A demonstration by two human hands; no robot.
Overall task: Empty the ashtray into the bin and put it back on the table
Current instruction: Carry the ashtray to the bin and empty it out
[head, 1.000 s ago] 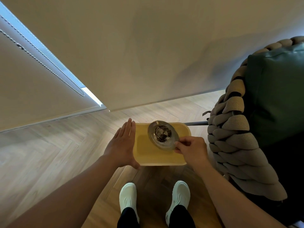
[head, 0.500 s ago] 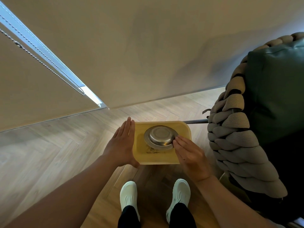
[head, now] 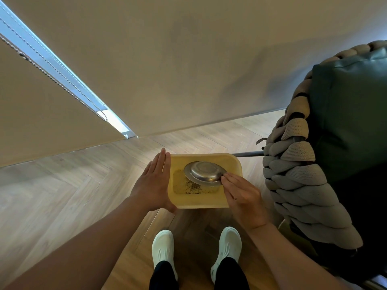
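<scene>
Over the yellow rectangular plastic bin (head: pixel 230 162), the right hand (head: pixel 243 197) pinches the inverted, stiff, light-looking, likely slippery round steel ashtray (head: pixel 204 172) by its rim, while the left hand (head: pixel 154 183) rests open-flat on the bin's side.

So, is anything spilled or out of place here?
Nothing stands out. The right hand holds the ashtray upside down over the yellow bin, and the ash lies inside it. No ash shows on the floor.

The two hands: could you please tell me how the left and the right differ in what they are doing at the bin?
The left hand is flat and open against the outside of the yellow bin; the right hand pinches the rim of the metal ashtray, holding it upside down over the bin. The left grips nothing; the right carries the ashtray. Both are bare.
</scene>
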